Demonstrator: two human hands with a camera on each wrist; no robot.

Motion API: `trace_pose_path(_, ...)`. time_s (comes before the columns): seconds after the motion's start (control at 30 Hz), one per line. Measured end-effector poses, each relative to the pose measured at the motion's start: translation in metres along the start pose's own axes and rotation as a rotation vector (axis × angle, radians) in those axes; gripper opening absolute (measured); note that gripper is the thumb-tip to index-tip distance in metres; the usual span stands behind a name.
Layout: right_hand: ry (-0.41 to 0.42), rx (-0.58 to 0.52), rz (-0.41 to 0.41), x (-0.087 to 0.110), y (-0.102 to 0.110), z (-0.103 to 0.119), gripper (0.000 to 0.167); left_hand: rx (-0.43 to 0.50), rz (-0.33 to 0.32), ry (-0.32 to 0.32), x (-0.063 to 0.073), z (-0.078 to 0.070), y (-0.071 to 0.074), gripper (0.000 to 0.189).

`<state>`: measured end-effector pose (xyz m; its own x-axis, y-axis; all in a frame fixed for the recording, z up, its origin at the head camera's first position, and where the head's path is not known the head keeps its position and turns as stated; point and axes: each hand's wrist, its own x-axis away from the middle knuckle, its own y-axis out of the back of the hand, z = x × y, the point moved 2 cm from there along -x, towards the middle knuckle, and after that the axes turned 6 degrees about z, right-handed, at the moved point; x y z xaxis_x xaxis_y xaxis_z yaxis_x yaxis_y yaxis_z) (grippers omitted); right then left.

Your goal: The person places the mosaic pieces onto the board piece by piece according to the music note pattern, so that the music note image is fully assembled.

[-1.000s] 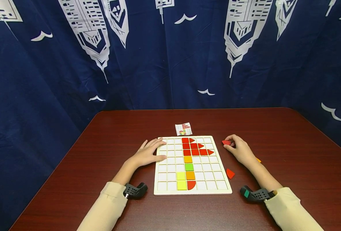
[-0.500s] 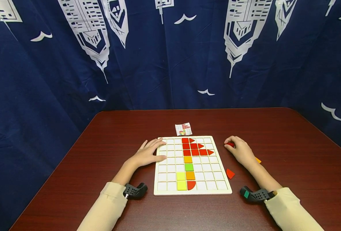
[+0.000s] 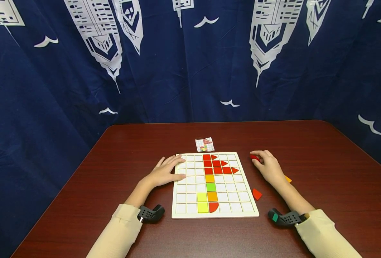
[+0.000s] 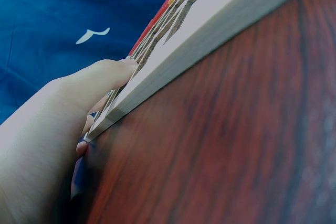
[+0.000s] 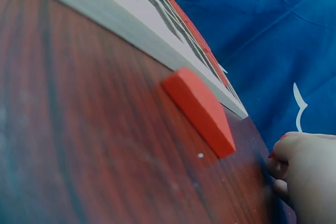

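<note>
The white grid board (image 3: 185, 216) lies flat on the table, with red, orange, green and yellow pieces set in its squares. My left hand (image 3: 164, 173) rests on the board's left edge with its fingers spread; in the left wrist view the thumb (image 4: 105, 74) lies over the rim. To the right of the board, just above the table, my right hand (image 3: 268, 166) pinches a small red piece (image 3: 254, 157) between thumb and fingers. Most of that piece is hidden in the right wrist view. Another red piece (image 3: 257, 194) with a curved side lies beside the board's right edge.
A small printed card (image 3: 205, 144) with a coloured grid pattern lies behind the board. An orange piece (image 3: 288, 178) is partly hidden by my right forearm. The brown table (image 3: 139, 143) ends at a dark blue curtain (image 3: 164, 79).
The red piece has been turned in my right fingers; it was mostly covered half a second ago and shows again now. My left hand and the board stay in place.
</note>
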<state>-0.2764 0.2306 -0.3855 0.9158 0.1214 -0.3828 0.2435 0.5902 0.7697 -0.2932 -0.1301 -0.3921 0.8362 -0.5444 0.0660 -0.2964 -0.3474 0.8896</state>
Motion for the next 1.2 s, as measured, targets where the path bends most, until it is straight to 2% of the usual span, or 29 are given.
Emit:
trace_pose_path(0.43,-0.037,-0.033,0.003,0.0,-0.001,0.005,0.014,0.012,0.0,-0.001,0.001,-0.001,0.0,0.062)
trace_pose_path(0.8,-0.034,-0.055,0.025,0.0,-0.002,0.013,0.016,0.008,-0.003,0.0,0.0,-0.001,0.001,0.061)
trace_pose_path(1.2,-0.018,-0.12,0.126,0.001,-0.017,0.05,0.019,0.0,-0.003,0.001,0.0,0.0,0.0,0.062)
